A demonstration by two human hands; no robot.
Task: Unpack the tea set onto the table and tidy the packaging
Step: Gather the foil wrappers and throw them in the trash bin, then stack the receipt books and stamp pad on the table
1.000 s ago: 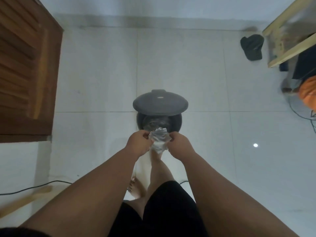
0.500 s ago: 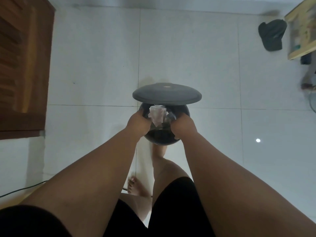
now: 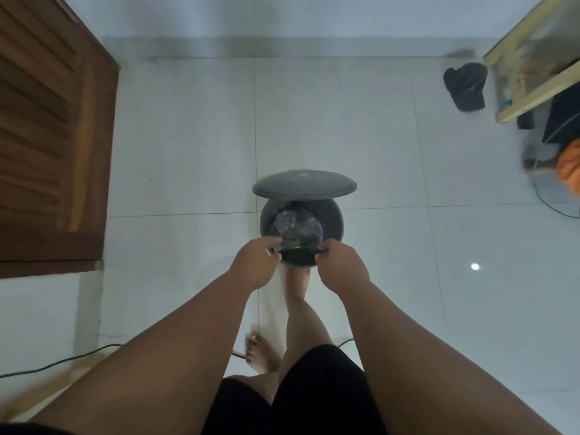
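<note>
A round dark pedal bin (image 3: 337, 229) stands on the white tiled floor with its lid (image 3: 303, 185) tipped up at the far side. A crumpled wad of clear plastic packaging (image 3: 295, 226) sits in the bin's mouth. My left hand (image 3: 255, 262) and my right hand (image 3: 340, 266) are at the bin's near rim, fingers curled. A strip of the packaging stretches between their fingertips. My foot (image 3: 298, 282) rests at the bin's base, just below the rim. No tea set is in view.
A brown louvred wooden door (image 3: 47, 158) fills the left side. At the far right is a pale wooden table frame (image 3: 514, 61), a black cloth (image 3: 466, 86) on the floor, and an orange object (image 3: 569, 166). A black cable (image 3: 62, 361) runs along the floor at lower left.
The packaging has gone from above the bin down into its mouth. Both hands have dropped to the near rim and the view has pulled back a little.
</note>
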